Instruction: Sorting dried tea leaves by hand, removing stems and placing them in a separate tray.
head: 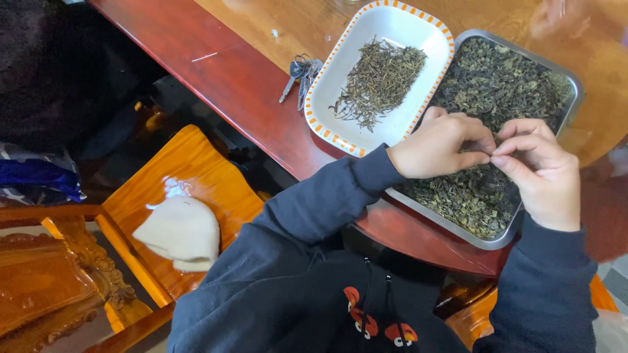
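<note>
A metal tray (570, 77) full of dark green dried leaves (504, 82) sits on the reddish wooden table (235, 78). Both hands hover over its near half. My left hand (437, 144) and my right hand (543, 167) meet fingertip to fingertip, pinching a small bit of leaf between them; the piece itself is mostly hidden by the fingers. To the left of the tray stands a white oval dish (340, 85) with an orange striped rim, holding a small heap of thin stems (379, 78).
A bunch of keys (299, 70) lies on the table left of the dish. A glossy wooden chair (176, 176) at lower left carries a cream knitted cap (180, 232). Another person's hand (556, 18), blurred, shows at the top right.
</note>
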